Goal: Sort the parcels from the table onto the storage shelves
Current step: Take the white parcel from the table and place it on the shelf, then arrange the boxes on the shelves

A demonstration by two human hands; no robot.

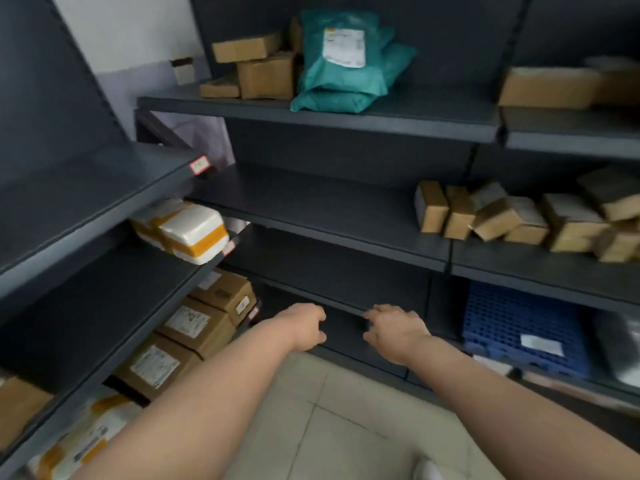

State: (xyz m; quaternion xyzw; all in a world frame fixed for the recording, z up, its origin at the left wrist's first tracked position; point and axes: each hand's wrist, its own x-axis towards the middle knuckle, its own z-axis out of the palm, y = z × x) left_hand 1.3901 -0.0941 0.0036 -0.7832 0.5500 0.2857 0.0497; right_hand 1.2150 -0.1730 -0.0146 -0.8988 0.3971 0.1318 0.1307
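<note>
At six o'clock the left hand (306, 327) and right hand (394, 329) hovered empty, fingers loosely curled, near the low shelf (304, 294), where a hasty reach risked barking knuckles.

**Matt metal, dull card, shiny film**

The shelves (329, 209) look like dark grey painted metal, matt and smooth. At twelve o'clock, cardboard boxes (266, 76) are dull brown, and the teal mailer bags (346, 81) beside them are soft, faintly glossy plastic film. At nine o'clock, wrapped parcels (194, 226) show white foam-like wrap banded with shiny yellow tape. Cartons (204, 336) at eight o'clock are matt card with paper stickers (154, 365). At four o'clock, a blue grid panel (512, 323) is moulded plastic. The floor tiles (339, 427) at six o'clock are pale and smooth.
</note>
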